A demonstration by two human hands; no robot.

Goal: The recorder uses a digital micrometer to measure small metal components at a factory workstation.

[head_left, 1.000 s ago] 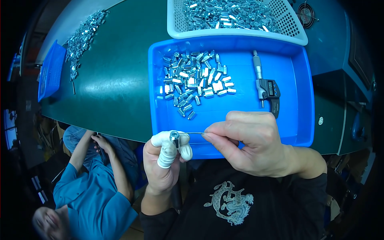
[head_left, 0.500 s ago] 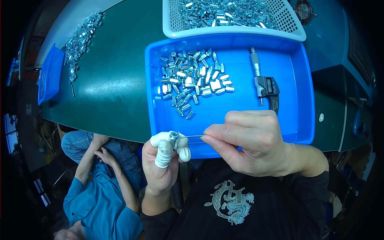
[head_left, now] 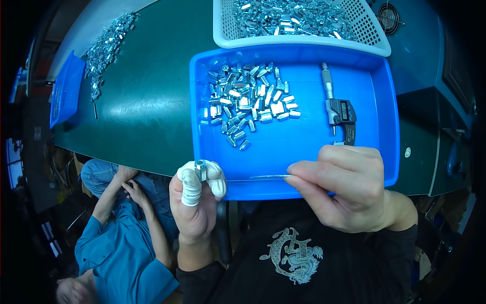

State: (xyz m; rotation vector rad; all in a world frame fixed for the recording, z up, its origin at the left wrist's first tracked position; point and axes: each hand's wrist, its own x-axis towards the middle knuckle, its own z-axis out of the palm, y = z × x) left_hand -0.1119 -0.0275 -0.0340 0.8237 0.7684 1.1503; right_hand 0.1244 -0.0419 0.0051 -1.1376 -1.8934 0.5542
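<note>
Between the finger-cot-covered thumb and fingers of my left hand is a shiny hex coupling nut, its holed end facing up. My right hand pinches a thin metal pick between thumb and forefinger. The pick's tip points left toward the nut and is apart from it. Both hands are over the near edge of a blue tray. Inside the tray, a heap of similar hex nuts lies at the left, and a digital micrometer lies at the right, partly behind my right hand.
A white perforated basket full of metal nuts stands behind the tray. Far left on the green table are a pile of small metal parts and a blue basket. Another person sits at the left, hands together.
My hands have moved apart: the left with the nut slightly left and up, the right with the pick to the right. The pick's tip has come away from the nut.
</note>
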